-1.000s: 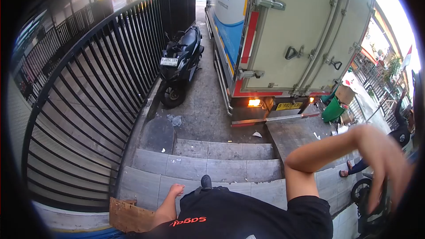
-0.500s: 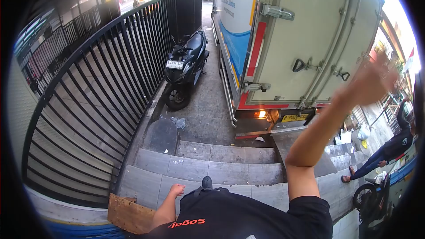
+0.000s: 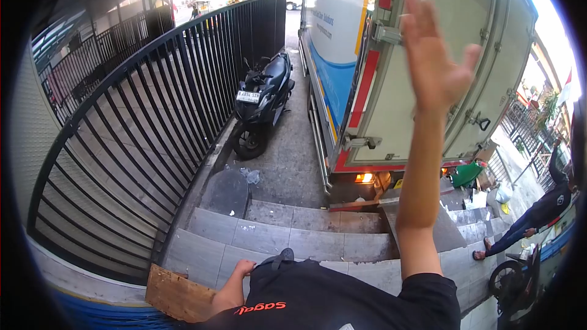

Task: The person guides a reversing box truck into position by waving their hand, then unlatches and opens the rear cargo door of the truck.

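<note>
My right hand [image 3: 431, 55] is raised high at arm's length, palm spread and thumb apart, a little blurred. Nothing is in it. It overlaps the pale rear doors of a box truck [image 3: 385, 91] in the view, and I see no contact. Low at my left side, my left hand [image 3: 246, 267] has its fingers curled in, beside a dark bag [image 3: 269, 275] at my front; no object shows in it. The truck's rear faces the tiled steps [image 3: 318, 241] below me, and an amber lamp [image 3: 364, 178] on it is lit.
A black scooter [image 3: 263, 104] is parked along the black metal fence [image 3: 140, 110] on the left. At right, a person in dark clothes [image 3: 544, 208] stands near another motorbike [image 3: 510, 275]. A wooden board [image 3: 177, 293] lies lower left. A green item [image 3: 468, 174] and litter lie right of the truck.
My right hand has swung left and upward, from the right-hand door toward the truck's left rear edge. The left hand stays low. The view has shifted slightly, with truck and scooter now lower in it.
</note>
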Motion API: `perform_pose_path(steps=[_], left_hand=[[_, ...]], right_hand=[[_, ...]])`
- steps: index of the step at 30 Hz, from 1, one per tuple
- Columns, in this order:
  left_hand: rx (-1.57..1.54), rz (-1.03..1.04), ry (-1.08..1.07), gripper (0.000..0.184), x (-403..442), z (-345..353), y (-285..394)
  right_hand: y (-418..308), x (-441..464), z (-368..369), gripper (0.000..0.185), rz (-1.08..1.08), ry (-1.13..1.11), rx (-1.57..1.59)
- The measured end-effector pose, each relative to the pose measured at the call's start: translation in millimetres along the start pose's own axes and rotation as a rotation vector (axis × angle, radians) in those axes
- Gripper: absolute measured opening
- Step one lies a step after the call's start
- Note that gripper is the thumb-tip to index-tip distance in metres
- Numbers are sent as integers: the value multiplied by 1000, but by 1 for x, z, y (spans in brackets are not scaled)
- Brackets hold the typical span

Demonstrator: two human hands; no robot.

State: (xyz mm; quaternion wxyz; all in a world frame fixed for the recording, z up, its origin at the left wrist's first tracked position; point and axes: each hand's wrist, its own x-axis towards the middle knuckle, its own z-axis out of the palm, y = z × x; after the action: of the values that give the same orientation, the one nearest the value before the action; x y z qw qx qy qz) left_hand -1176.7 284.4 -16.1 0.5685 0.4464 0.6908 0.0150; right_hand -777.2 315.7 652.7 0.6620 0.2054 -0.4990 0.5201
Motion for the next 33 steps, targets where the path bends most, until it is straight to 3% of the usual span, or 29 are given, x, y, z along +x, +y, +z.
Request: perform_pose_path(steps=[1, 5, 7, 11, 12, 14, 17, 22, 23, 25, 26, 28, 30, 33], left_hand=[[30, 13, 30, 20, -10, -3, 9], [13, -9, -24, 19, 7, -10, -1], [-18, 18, -27, 19, 18, -11, -6], [165, 127, -90, 19, 37, -24, -15], [156, 113, -104, 20, 40, -30, -17], [188, 103, -134, 21, 45, -41, -9], [61, -70, -118, 28, 31, -59, 4], [133, -90, -167, 33, 45, -83, 18], [158, -92, -183, 33, 49, -87, 22], [218, -43, -220, 33, 61, -91, 32], [230, -37, -231, 33, 66, -94, 37], [207, -7, -240, 32, 75, -96, 45], [223, 10, -241, 32, 74, -98, 54], [232, 47, -251, 33, 77, -95, 70]], right_hand=[[-7, -2, 30, 82, 12, -109, 147], [-49, -59, 142, 56, 334, -778, 77], [-44, -63, 144, 52, 414, -949, 68], [-36, -42, 29, 75, -34, -78, -146], [-13, -36, 24, 66, -88, 133, -180], [-4, -35, 49, 58, -149, 201, -215], [-23, -39, 82, 63, -81, -60, -357], [-96, -23, 99, 69, -1207, -236, -2448], [-87, -16, 85, 73, -1259, -116, -2577], [-69, 0, 57, 81, -1342, 152, -2833], [-60, -5, 53, 87, -1088, 194, -2984], [-66, -5, 33, 95, -1017, 95, -3144], [-65, -5, 21, 98, -817, 253, -3127], [-57, 14, 11, 100, -799, 174, -3131]])
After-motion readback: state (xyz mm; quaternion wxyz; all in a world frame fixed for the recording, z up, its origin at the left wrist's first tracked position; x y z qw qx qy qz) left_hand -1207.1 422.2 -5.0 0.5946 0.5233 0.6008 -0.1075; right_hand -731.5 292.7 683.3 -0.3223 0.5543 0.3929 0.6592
